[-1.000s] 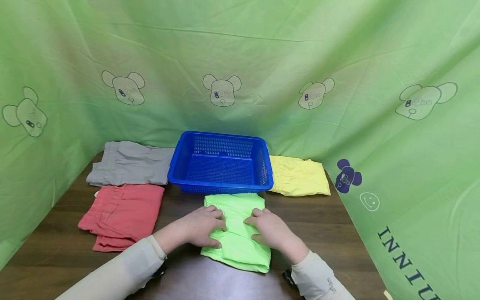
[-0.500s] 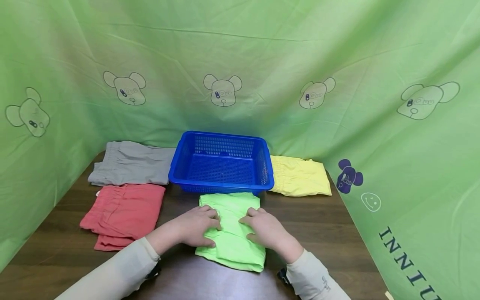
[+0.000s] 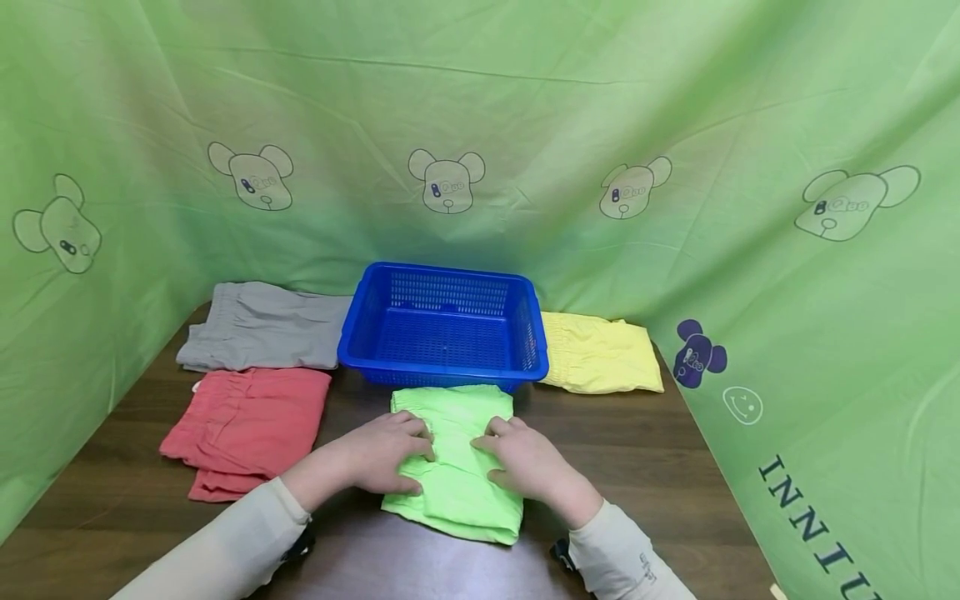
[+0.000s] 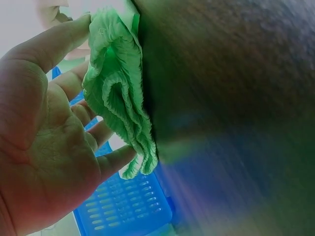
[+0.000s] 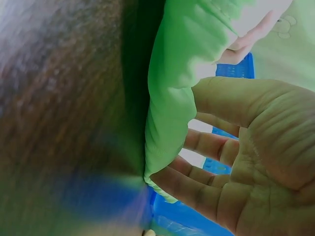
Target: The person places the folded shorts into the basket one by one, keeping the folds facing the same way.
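Observation:
Folded lime-green shorts (image 3: 453, 492) lie on the table just in front of the blue basket. My left hand (image 3: 386, 454) rests on their left side, fingertips on the top layer. On the right side, my right hand (image 3: 532, 462) presses lightly with bent, spread fingers. Seen from the left wrist, the gathered folds of the shorts (image 4: 118, 93) sit beyond the left palm, which stays off the cloth. In the right wrist view the smooth folded side of the shorts (image 5: 172, 98) touches the right thumb and fingertips. Neither hand curls around the cloth.
The blue perforated basket (image 3: 442, 375) stands behind the shorts with nothing in it. Folded grey pants (image 3: 270, 329) and red shorts (image 3: 251, 425) lie to the left. A folded yellow garment (image 3: 603, 354) is at the right. A green curtain (image 3: 525, 100) surrounds the wooden table (image 3: 637, 475).
Both hands and the lime-green shorts have slid a little to the left together. The basket and the other folded clothes stay where they were on the table.

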`<state>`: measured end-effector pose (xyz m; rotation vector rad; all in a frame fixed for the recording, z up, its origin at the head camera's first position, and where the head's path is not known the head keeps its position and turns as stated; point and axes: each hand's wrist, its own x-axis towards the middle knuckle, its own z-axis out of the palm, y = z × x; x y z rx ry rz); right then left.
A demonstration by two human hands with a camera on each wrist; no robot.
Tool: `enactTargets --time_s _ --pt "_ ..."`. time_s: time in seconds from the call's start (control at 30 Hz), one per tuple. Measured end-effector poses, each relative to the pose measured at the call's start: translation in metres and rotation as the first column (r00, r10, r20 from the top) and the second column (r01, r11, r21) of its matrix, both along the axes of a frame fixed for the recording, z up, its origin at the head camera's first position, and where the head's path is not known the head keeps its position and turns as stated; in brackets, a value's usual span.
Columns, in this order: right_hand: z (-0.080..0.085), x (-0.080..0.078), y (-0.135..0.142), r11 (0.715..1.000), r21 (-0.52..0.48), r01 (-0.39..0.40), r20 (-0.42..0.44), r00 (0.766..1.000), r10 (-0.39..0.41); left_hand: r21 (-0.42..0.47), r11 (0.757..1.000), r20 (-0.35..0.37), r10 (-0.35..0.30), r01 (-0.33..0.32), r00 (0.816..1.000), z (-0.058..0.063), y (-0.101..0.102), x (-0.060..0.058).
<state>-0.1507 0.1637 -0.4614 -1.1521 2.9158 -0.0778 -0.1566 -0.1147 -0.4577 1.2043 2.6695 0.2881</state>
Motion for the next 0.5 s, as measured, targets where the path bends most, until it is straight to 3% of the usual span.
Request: enactTargets --time_s 0.5 --pt "-0.004 0.001 -0.006 0.999 -0.017 -0.029 0.015 0.999 0.029 0.051 0.998 0.016 0.021 -0.021 1.0 -0.004 -0.016 0.0"
